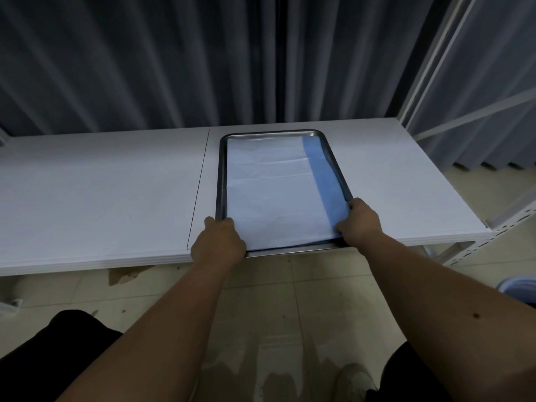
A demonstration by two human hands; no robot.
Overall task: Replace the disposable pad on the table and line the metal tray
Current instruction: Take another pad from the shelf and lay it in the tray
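A metal tray (222, 169) lies lengthwise on the white table (101, 192), its near end at the table's front edge. A white disposable pad (269, 187) with a blue folded strip along its right side lies inside the tray. My left hand (217, 242) grips the tray's near left corner, with the thumb on the pad's edge. At the near right corner, my right hand (361, 220) holds the tray rim and pinches the pad's blue edge.
Grey curtains (174, 59) hang right behind the table. A white metal shelf frame (470, 111) stands at the right. Below the table is a tiled floor, with a pale blue bin (519, 285) at the right edge and my dark-clothed knees near the bottom.
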